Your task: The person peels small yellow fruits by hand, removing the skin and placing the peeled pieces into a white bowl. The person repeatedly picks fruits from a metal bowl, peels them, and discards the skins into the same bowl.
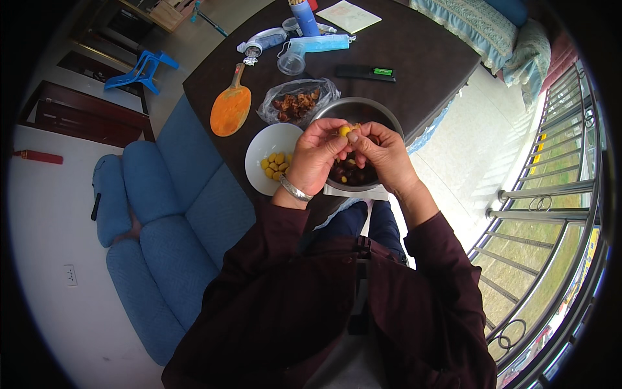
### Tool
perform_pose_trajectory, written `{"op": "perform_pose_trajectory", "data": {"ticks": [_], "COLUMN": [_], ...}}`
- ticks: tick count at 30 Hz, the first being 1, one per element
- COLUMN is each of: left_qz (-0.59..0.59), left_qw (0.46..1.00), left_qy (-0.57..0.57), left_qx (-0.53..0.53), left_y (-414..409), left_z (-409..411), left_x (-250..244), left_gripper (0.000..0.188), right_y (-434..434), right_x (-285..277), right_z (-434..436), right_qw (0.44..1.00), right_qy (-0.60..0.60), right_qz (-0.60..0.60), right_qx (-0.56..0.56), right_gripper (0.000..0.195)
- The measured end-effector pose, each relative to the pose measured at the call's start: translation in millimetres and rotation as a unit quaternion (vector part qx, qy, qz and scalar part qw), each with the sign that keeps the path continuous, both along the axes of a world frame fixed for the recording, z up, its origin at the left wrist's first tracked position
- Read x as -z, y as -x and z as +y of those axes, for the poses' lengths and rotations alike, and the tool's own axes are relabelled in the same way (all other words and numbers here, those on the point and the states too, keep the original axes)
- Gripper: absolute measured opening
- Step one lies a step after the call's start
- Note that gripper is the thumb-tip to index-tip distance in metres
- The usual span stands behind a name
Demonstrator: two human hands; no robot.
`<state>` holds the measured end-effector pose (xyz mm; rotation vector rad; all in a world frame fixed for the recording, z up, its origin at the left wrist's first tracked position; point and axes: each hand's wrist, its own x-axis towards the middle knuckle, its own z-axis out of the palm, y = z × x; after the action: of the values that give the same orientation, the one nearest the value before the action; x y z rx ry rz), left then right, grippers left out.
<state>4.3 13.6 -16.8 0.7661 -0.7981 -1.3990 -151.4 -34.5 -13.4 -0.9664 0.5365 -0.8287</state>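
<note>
Between the fingertips of my left hand [318, 150] is a yellow chestnut kernel [344, 131]. My right hand [384, 148] meets it there, its thumb and fingers pinching a bit of brown shell [356, 127] at the kernel's side. Both hands are above a steel bowl [388, 113] that holds dark unpeeled chestnuts [351, 174]; they hide part of it. Left of my wrist, a white bowl [256, 151] contains several peeled yellow kernels [275, 164]. Behind the bowls lies a clear plastic bag [268, 103] with brown shell pieces [297, 105] in it.
On the dark table [423, 53] are an orange table tennis bat [231, 112], a blue face mask [328, 44], a clear plastic cup [291, 63], a blue cylindrical container [305, 20] and a black remote [357, 72] with its battery showing. A blue sofa [194, 160] adjoins the left side.
</note>
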Motion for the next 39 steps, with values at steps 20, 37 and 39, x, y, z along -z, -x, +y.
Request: {"op": "perform_pose_trajectory", "data": {"ticks": [20,37,39], "left_qz": [0.074,0.047,0.043], "left_qw": [0.996,0.997,0.997], "left_qy": [0.016,0.008,-0.007], "left_qx": [0.041,0.059,0.059], "left_y": [-5,-9,-10], "left_z": [1,1,3], "left_x": [6,-3,-5], "left_gripper": [0.028,0.024,0.024], "right_y": [0,4,8], "right_x": [2,0,-7], "right_z": [-1,-1,-2], "right_qw": [0.996,0.998,0.997], "right_qy": [-0.06,0.019,0.033], "right_qz": [-0.07,-0.006,0.027], "right_qx": [-0.016,-0.059,-0.069], "right_gripper": [0.01,0.012,0.012]}}
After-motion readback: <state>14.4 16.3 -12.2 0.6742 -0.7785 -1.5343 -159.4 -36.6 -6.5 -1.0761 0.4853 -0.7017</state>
